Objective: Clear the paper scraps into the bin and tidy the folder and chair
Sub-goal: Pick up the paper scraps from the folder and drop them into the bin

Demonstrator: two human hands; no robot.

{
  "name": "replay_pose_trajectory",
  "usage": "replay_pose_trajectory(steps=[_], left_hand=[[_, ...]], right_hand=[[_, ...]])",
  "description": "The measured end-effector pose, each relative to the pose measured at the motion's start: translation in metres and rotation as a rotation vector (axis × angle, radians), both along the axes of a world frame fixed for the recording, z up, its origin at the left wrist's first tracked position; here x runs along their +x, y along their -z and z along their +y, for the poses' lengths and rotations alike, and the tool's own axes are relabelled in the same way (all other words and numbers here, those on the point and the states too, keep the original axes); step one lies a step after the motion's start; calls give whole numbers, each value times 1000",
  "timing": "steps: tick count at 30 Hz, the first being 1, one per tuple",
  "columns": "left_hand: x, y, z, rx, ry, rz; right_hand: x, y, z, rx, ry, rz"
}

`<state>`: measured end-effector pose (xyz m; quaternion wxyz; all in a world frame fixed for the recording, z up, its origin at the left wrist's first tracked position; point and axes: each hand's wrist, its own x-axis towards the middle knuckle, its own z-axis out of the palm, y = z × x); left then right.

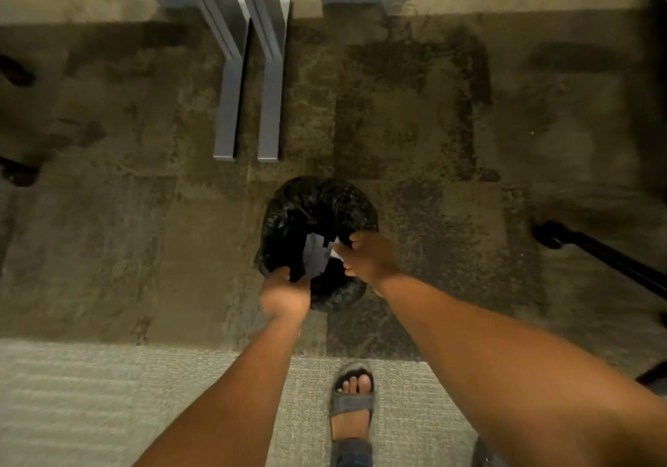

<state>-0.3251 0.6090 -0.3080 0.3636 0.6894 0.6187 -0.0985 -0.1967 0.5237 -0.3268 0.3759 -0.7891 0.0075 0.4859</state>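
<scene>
A small round bin lined with a black plastic bag stands on the dark carpet in front of me. My left hand grips the near rim of the bag. My right hand is at the bin's right rim, fingers pinched on a white paper scrap. More pale paper scraps lie inside the bin. The folder is out of view.
Two grey metal table legs stand just behind the bin on the left. A black chair base leg with a castor reaches in from the right. My sandalled foot rests on lighter carpet near me. Dark castors show at far left.
</scene>
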Motion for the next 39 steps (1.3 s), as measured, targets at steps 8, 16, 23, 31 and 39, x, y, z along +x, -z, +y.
replay_pose_trajectory(steps=[8, 16, 23, 31, 39], left_hand=[[35, -45, -55, -19, -16, -159], [143, -134, -145, -28, 77, -334], [234, -223, -252, 0, 337, -451], [290, -276, -385, -22, 654, -601], [311, -280, -542, -32, 990, -645]], right_hand=[[48, -70, -74, -190, -311, -435], [137, -189, -200, -209, -170, -658], [183, -274, -322, -317, 46, -837], [200, -331, -467, -310, 253, -854], [214, -318, -623, -566, 540, -765]])
